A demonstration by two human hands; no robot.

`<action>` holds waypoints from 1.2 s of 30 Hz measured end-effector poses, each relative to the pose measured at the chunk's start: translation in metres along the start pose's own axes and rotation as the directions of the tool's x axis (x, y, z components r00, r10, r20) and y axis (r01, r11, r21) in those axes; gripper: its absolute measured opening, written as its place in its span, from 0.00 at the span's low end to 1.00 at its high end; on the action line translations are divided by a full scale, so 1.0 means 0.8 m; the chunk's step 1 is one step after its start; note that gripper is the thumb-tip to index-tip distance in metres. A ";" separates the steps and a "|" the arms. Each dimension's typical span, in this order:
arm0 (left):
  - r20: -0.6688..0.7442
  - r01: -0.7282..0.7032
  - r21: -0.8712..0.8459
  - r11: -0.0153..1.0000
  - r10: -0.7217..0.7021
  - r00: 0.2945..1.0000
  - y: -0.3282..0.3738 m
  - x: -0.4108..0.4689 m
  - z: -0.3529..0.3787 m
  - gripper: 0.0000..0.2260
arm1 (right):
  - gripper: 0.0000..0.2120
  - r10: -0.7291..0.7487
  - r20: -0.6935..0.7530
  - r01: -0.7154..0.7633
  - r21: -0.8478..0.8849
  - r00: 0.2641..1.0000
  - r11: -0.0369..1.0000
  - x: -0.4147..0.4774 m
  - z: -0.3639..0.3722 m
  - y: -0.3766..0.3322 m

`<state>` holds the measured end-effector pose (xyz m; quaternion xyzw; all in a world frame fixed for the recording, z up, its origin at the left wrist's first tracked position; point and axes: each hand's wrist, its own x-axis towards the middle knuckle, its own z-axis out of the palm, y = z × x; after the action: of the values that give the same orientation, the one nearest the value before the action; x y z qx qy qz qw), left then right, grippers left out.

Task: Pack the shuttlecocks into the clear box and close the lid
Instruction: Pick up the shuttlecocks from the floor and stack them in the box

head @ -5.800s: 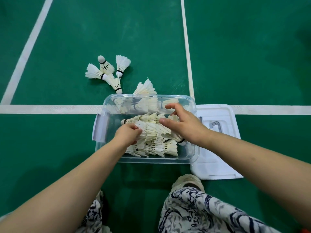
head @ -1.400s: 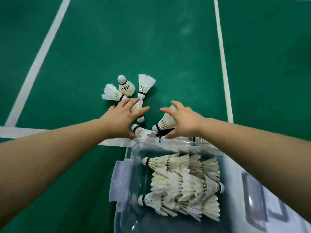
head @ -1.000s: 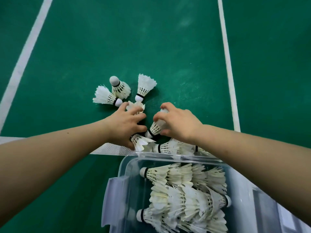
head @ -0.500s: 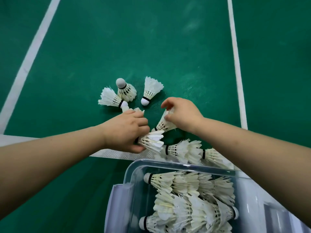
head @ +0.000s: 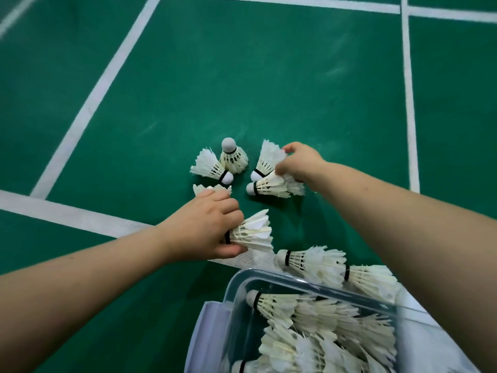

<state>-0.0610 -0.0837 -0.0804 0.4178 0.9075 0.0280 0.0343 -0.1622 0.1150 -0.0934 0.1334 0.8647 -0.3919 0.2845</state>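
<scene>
1. Left hand [head: 207, 227]: I log it clenched round the cork end of a held shuttlecock [head: 251, 232], feathers fanning right. A second feather rim [head: 212, 189] shows past the knuckles on the far side. I cannot tell whether it is in the grip or lying under the hand.
2. Right hand [head: 300, 165]: the fingers curl on the skirts of the paired shuttlecocks [head: 269, 185], corks pointing left. I judge the skirt grip is chosen to take two at once.
3. Loose shuttlecocks [head: 212, 168]: two sit far and left of the hands, touching each other. One lies on its side, the other stands on its skirt with the cork up. Neither is touched.
4. Nested shuttlecocks [head: 312, 261]: these lie on the floor just beyond the box's far rim, one cork pushed into the other's skirt. I judge they are stacked to save room.
5. Clear box [head: 236, 285]: it sits near and right on the green court floor [head: 322, 90], open. The packed shuttlecocks [head: 322, 327] lie on their sides with skirts overlapping and visible corks to the left. A latch flap [head: 207, 335] hangs off the left wall.
6. Lid: a pale panel [head: 430, 351] right of the box is probably it, and my view of it is partial. It is not on the box.
7. Markings: I read no brand, label or writing. I see only black bands at the corks and a white court line [head: 91, 103].
8. Judgement: gathering is in hand. Closing comes later.
</scene>
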 end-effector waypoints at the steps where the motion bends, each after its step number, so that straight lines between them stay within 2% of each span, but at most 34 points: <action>1: -0.010 0.019 -0.002 1.000 -0.019 1.000 0.000 -0.004 -0.001 0.18 | 0.10 0.015 0.004 -0.015 0.013 1.000 1.000 0.000 0.001 0.000; 2: -0.016 0.040 -0.005 0.999 -0.040 0.999 0.001 -0.009 -0.001 0.19 | 0.05 0.028 0.004 -0.028 0.019 1.000 0.999 -0.001 0.002 0.001; 4: -0.014 0.076 -0.012 0.997 -0.076 0.997 0.001 -0.018 -0.006 0.19 | 0.02 0.044 -0.018 -0.044 0.007 0.999 0.999 -0.004 0.001 0.004; 10: -0.018 0.087 0.002 0.996 -0.087 0.996 0.013 -0.041 -0.040 0.20 | 0.03 0.007 -0.184 0.001 0.044 0.983 0.999 -0.054 -0.019 0.006; 12: -0.008 0.060 0.045 0.997 -0.060 0.998 0.025 -0.042 -0.057 0.20 | 0.07 -0.005 -0.217 0.018 0.057 0.976 0.998 -0.084 -0.032 0.008; 15: -0.025 0.045 0.166 0.985 -0.042 0.999 0.039 -0.041 -0.094 0.19 | 0.10 -0.033 -0.242 0.049 0.063 0.970 0.997 -0.140 -0.052 0.008; 18: -0.113 0.083 0.263 0.961 -0.054 0.992 0.048 -0.047 -0.149 0.19 | 0.10 -0.090 -0.324 0.114 0.055 0.942 0.992 -0.215 -0.082 -0.009; 20: -0.149 0.076 0.267 0.961 -0.037 0.988 0.064 -0.057 -0.193 0.20 | 0.10 -0.142 -0.360 0.180 0.072 0.922 0.981 -0.270 -0.098 -0.023; 24: -0.134 -0.008 0.284 0.959 0.048 0.990 0.117 -0.092 -0.254 0.19 | 0.09 -0.234 -0.342 0.236 -0.036 0.910 0.971 -0.378 -0.105 -0.037; 27: -0.118 -0.024 0.118 0.993 0.038 0.992 0.155 -0.120 -0.288 0.20 | 0.06 -0.287 -0.317 0.270 -0.097 0.904 0.958 -0.442 -0.103 -0.038; 28: -0.064 -0.016 0.045 0.999 0.019 0.998 0.166 -0.128 -0.294 0.21 | 0.05 -0.299 -0.293 0.286 -0.088 0.908 0.954 -0.464 -0.101 -0.038; 31: 0.066 0.003 -0.083 0.997 0.002 0.998 0.193 -0.148 -0.304 0.26 | 0.11 -0.368 -0.202 0.362 -0.063 0.908 0.930 -0.517 -0.090 -0.034; 36: 0.096 -0.065 -0.248 0.967 0.092 0.991 0.229 -0.166 -0.307 0.25 | 0.10 -0.452 -0.071 0.442 -0.123 0.889 0.889 -0.569 -0.068 -0.018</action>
<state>0.1427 -0.0710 0.1841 0.4469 0.8767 0.1184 0.1329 0.1757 0.1434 0.2158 -0.0653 0.9040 -0.3947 0.1506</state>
